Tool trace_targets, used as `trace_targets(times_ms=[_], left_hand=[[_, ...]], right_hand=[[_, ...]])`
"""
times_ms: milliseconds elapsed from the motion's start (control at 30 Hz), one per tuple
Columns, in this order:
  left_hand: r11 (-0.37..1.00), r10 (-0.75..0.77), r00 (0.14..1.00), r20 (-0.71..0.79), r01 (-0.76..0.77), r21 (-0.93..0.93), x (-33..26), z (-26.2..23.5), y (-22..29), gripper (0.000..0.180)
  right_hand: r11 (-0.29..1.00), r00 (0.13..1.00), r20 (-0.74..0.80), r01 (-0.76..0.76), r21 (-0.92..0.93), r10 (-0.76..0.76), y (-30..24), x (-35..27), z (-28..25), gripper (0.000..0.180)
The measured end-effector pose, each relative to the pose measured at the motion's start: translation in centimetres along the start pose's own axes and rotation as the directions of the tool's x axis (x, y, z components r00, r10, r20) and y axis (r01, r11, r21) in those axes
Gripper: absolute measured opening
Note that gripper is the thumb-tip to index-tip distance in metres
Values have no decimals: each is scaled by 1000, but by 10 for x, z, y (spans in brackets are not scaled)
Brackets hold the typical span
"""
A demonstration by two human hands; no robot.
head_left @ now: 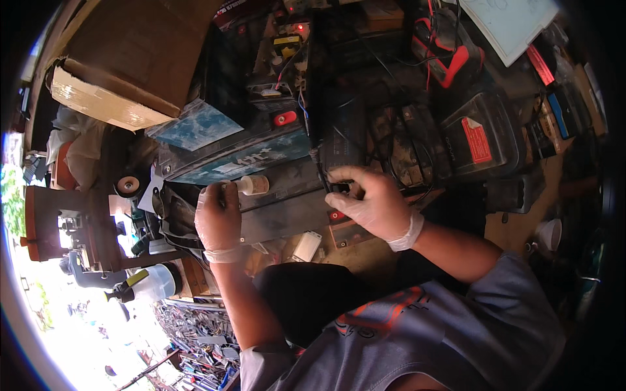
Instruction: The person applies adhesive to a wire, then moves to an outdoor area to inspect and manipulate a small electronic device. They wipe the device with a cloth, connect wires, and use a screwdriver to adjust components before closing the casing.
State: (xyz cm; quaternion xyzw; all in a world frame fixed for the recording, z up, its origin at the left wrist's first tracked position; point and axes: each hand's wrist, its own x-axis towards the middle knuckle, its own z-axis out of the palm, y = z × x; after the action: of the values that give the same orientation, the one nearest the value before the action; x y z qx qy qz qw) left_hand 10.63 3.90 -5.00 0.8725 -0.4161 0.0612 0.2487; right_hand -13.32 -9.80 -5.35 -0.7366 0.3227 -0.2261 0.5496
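Observation:
My left hand [218, 221], in a thin clear glove, is curled closed over the front of the dark battery top. Whatever its fingers hold is hidden. Touching or just beside those fingers is a small white bottle [255, 185], lying tilted. My right hand [377, 203], gloved too, pinches a black cable [324, 177] between thumb and fingers; the cable runs up from the grip. Behind both hands stands a large battery with a blue label [251, 156] and a red terminal cap [285, 118].
A cardboard box [111, 98] sits at the upper left. To the right are a clear-lidded battery [486, 137] and a red-and-black meter [450, 58]. A circuit unit [280, 58] shows a red light. A spray bottle [153, 283] and scattered tools [202, 335] lie lower left.

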Motion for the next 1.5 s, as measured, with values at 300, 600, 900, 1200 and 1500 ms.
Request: trace_targets(times_ms=[300, 600, 900, 1200, 1500], left_hand=[[972, -121, 993, -4, 117, -202, -7, 3, -4, 29], [895, -196, 976, 89, 216, -390, -2, 8, 6, 21], [801, -222, 969, 113, 247, -545, 4, 17, 9, 28], [966, -203, 970, -133, 177, -186, 3, -1, 41, 29], [243, -180, 827, 532, 561, -791, -8, 4, 145, 18]], right_hand=[[859, 986, 132, -152, 488, 99, 6, 6, 15, 20], [782, 970, 220, -213, 585, 100, -4, -5, 1, 19], [774, 952, 265, -283, 567, 154, -9, -6, -3, 21], [715, 943, 283, -318, 623, 173, -13, -8, -9, 19], [840, 978, 131, -207, 502, 163, -9, -9, -8, 13]])
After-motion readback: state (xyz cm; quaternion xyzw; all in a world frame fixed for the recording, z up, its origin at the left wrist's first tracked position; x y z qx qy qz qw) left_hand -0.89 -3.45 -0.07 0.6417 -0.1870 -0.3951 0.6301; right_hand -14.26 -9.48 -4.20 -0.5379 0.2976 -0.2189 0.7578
